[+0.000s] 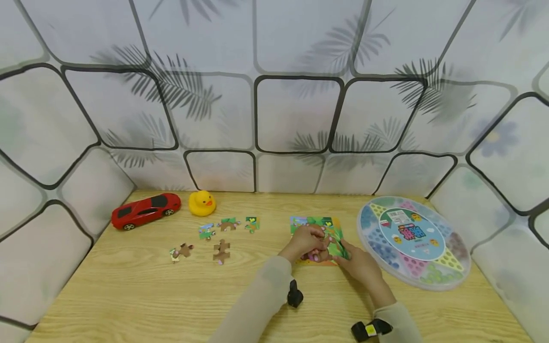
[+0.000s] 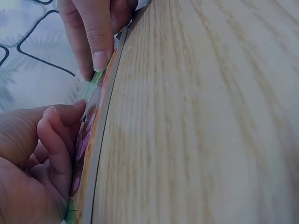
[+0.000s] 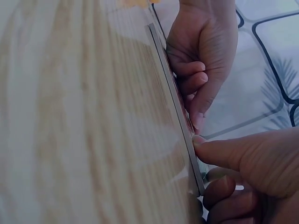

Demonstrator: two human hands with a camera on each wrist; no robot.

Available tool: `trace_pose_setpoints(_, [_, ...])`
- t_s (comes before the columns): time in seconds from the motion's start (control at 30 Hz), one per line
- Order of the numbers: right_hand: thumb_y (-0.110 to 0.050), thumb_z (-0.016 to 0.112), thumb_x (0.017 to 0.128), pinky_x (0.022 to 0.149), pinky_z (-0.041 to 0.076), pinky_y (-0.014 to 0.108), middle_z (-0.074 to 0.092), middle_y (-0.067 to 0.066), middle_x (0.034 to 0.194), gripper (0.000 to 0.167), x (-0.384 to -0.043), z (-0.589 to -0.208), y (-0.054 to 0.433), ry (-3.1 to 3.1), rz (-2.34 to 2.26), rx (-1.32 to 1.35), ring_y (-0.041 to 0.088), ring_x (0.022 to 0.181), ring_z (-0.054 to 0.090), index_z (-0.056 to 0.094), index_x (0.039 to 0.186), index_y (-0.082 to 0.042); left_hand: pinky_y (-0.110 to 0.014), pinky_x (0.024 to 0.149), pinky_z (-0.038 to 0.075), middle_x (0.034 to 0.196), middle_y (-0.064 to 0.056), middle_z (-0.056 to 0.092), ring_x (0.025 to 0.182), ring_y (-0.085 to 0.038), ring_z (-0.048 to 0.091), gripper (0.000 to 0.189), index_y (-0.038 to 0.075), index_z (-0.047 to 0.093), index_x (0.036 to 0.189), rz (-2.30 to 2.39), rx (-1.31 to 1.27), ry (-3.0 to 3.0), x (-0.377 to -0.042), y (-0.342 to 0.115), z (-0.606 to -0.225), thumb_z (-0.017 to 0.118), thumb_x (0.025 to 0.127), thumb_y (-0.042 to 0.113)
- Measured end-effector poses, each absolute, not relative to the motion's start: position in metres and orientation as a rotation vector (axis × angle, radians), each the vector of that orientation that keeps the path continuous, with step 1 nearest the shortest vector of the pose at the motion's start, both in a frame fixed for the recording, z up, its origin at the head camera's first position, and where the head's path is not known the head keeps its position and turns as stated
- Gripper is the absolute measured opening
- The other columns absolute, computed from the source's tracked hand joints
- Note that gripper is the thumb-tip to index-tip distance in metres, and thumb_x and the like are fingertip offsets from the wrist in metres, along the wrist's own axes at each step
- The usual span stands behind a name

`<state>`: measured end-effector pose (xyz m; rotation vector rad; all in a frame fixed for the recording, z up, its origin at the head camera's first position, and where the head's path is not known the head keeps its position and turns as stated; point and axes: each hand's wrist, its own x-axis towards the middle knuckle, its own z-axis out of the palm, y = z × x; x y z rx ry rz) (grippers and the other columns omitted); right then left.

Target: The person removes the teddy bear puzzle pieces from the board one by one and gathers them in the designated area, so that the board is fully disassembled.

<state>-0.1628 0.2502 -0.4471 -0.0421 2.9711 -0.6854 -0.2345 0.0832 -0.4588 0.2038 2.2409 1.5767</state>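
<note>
A colourful jigsaw puzzle in a thin tray lies flat on the table, partly covered by both hands. My left hand is over its middle, fingers bent and fingertips on the picture; whether a piece sits between them is hidden. At the lower right corner, my right hand grips the puzzle's edge, its thumb against the tray rim. In the left wrist view the puzzle appears edge-on, with brown and pink parts of the picture showing beside the left fingers.
Several loose puzzle pieces are scattered left of the puzzle. Behind them are a yellow rubber duck and a red toy car. A round Chinese checkers set stands close to the right hand. Patterned cloth walls enclose the table.
</note>
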Motion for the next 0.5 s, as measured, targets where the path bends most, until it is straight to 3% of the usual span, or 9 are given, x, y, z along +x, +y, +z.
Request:
trace_pose_setpoints(0.23, [-0.035,0.063,0.090,0.081,0.047,0.057,0.057,0.028,0.121,0.064,-0.1633,-0.4475,0.2507,2.975,-0.703,-0.043,0.046,0.102,0.057,0.043,0.139,0.002,-0.015,0.044,0.042,0.085,0.000,0.068,0.051,-0.003,0.050,0.021,0.004,0.073,0.100,1.685,0.204,2.200,-0.2350,0.0834,-0.4575,0.076,0.080,0.011])
trace_pose_setpoints(0.5, [-0.038,0.064,0.089,0.076,0.049,0.055,0.058,0.030,0.118,0.067,-0.1627,-0.4507,0.2523,2.977,-0.716,-0.022,0.045,0.095,0.060,0.043,0.139,0.001,-0.015,0.040,0.038,0.073,0.002,0.067,0.044,-0.001,0.047,0.017,0.006,0.075,0.095,1.770,0.154,2.162,-0.2346,0.0847,-0.4613,0.076,0.080,0.012])
